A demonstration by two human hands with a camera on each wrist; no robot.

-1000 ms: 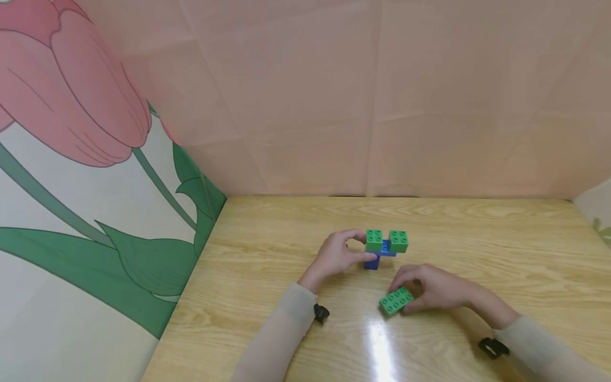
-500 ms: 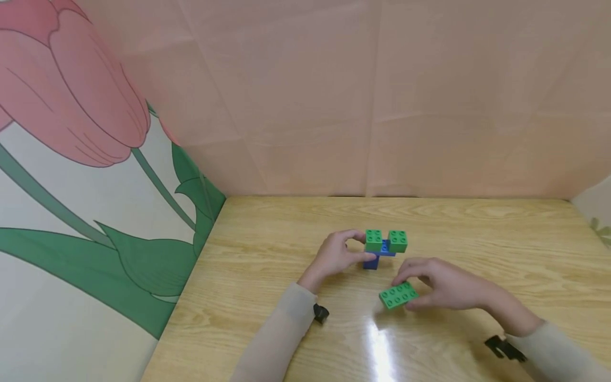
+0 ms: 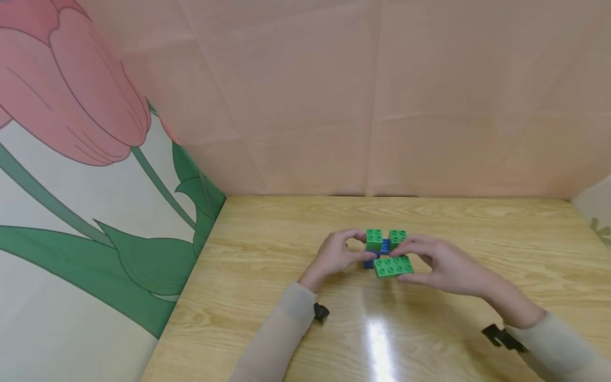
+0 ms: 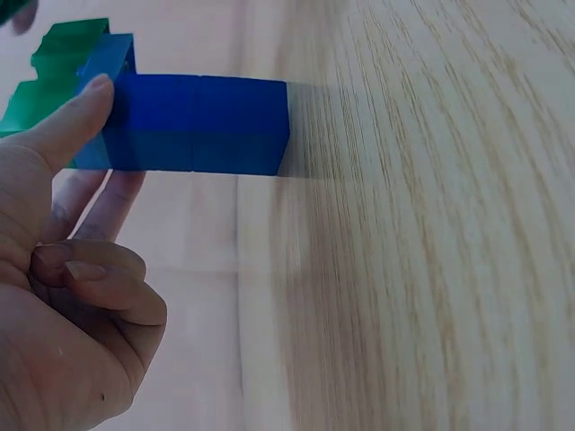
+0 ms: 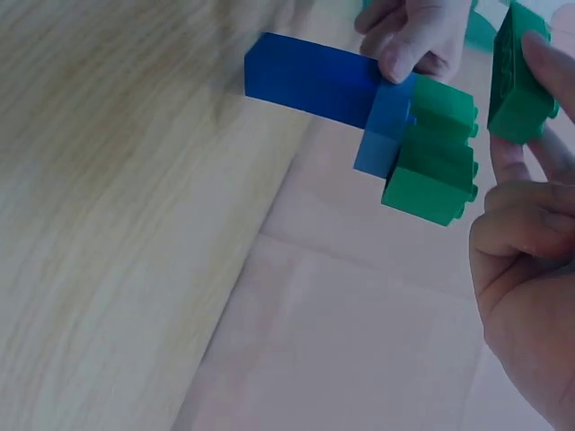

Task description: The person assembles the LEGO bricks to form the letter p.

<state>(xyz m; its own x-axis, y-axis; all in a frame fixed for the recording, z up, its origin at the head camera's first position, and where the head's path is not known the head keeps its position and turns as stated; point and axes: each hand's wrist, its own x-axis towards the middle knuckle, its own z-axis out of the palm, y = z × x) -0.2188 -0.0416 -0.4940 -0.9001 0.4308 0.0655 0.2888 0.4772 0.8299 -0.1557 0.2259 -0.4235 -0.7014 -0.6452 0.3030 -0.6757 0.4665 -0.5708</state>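
My left hand (image 3: 334, 255) grips a toy brick build standing upright on the table. Its base is a dark blue column (image 4: 198, 121), topped by a lighter blue brick (image 5: 382, 135) that overhangs to one side. Two small square green bricks sit on top with a gap between them, the left one (image 3: 374, 243) beside my fingers and the right one (image 3: 397, 236) near my right hand. Between thumb and fingers, my right hand (image 3: 448, 267) pinches a long green brick (image 3: 393, 267), studs up. In the right wrist view that brick is apart from the build.
A wood-grain table (image 3: 267, 228) lies under both hands. Behind it hangs a pinkish cloth backdrop (image 3: 296, 106), and a tulip-printed sheet (image 3: 95, 201) runs along the left side. Black wrist mounts (image 3: 503, 338) sit by the sleeves.
My right hand has lifted the long green brick off the table and moved it away from me, up close to the build. My left hand has kept its place on the build.
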